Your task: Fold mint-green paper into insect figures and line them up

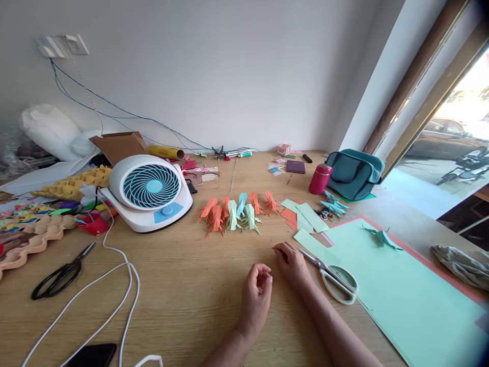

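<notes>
My left hand (pixel 257 295) is raised a little over the wooden table (pixel 183 295), its fingers loosely curled in toward the thumb, with nothing visible in them. My right hand (pixel 292 262) rests on the table beside it, fingers bent together and no object showing. Just right of that hand lie scissors with white handles (pixel 338 283), their tips close to my wrist. In front of both hands stands a group of folded paper insects in orange, such as this orange paper insect (pixel 216 219), pale green (pixel 233 215) and blue (pixel 241 204).
A white fan (pixel 151 186) stands left, with black scissors (pixel 63 275) and a white cable (pixel 130 285) nearer. On the right are green paper sheets (pixel 412 300), cut strips (pixel 313 218), a teal paper insect (pixel 383 237), a pink flask (pixel 320 178) and a teal bag (pixel 353 176).
</notes>
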Action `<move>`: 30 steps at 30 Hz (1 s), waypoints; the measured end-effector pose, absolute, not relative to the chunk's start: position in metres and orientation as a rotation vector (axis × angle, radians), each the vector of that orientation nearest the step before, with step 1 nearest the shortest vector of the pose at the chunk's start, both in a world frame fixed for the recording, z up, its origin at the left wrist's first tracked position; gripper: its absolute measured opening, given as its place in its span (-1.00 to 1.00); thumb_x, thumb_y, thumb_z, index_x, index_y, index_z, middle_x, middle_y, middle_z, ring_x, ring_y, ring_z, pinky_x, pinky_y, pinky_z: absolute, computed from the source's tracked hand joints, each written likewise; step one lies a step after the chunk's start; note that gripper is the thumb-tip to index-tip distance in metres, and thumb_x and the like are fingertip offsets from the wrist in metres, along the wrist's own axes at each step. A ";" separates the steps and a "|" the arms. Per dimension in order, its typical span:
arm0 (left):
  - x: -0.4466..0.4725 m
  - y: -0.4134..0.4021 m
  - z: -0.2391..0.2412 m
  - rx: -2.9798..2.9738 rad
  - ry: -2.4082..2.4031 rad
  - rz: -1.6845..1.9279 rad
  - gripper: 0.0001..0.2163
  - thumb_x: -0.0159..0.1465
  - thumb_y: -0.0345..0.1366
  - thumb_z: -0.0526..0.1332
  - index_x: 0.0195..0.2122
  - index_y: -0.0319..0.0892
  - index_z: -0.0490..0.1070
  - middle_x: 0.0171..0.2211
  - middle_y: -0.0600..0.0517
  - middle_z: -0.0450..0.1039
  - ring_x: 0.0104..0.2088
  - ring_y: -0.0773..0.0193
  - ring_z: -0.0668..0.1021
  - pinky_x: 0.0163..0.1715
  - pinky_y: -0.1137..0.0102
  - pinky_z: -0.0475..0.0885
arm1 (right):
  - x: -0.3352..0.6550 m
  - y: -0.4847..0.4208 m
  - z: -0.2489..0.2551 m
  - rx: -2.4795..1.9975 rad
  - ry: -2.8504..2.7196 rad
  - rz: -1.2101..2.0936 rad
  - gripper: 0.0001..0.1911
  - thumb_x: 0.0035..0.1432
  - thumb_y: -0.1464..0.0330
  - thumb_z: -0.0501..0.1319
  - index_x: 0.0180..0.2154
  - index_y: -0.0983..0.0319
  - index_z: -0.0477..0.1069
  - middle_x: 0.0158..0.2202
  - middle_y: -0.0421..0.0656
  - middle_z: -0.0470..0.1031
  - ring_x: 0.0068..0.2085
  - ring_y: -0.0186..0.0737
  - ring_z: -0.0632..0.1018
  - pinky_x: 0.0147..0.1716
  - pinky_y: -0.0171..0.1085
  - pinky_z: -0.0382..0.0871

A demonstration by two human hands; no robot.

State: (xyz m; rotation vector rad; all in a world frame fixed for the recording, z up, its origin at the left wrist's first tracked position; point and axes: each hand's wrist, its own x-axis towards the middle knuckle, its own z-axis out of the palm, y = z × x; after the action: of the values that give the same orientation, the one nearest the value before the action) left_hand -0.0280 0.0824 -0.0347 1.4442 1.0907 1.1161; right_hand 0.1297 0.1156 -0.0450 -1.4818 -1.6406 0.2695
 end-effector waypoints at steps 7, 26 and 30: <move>-0.030 0.081 -0.038 1.401 1.057 1.124 -0.92 0.28 -0.34 0.11 -0.24 -0.17 0.36 -0.32 0.01 0.40 -0.31 0.26 0.47 -0.25 0.39 0.41 | 0.128 0.114 -0.043 -1.497 -1.653 0.308 -0.79 0.30 0.40 0.05 -0.27 0.18 0.46 -0.32 -0.11 0.51 -0.31 -0.15 0.52 -0.28 -0.23 0.36; -0.041 0.157 -0.033 1.944 1.297 1.234 -0.86 0.28 -0.45 0.14 -0.16 -0.13 0.31 -0.23 0.00 0.43 -0.27 0.23 0.50 -0.24 0.34 0.42 | 0.146 0.243 0.006 -1.644 -1.644 0.460 -0.79 0.20 0.36 0.08 -0.23 0.22 0.48 -0.33 -0.14 0.62 -0.30 -0.21 0.61 -0.32 -0.30 0.44; -0.027 0.193 -0.023 2.196 1.517 1.183 -0.83 0.27 -0.40 0.21 -0.13 -0.13 0.28 -0.16 -0.05 0.45 -0.14 0.10 0.52 -0.20 0.28 0.41 | 0.136 0.298 0.020 -1.704 -1.791 0.426 -0.79 0.18 0.42 0.14 -0.17 0.19 0.50 -0.29 -0.17 0.62 -0.29 -0.21 0.59 -0.33 -0.32 0.40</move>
State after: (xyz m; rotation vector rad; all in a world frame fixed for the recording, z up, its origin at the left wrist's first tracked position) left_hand -0.0266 0.1931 -0.0229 2.1956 1.5174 1.1831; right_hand 0.1360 0.2975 0.0201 -1.7035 -1.7911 0.4262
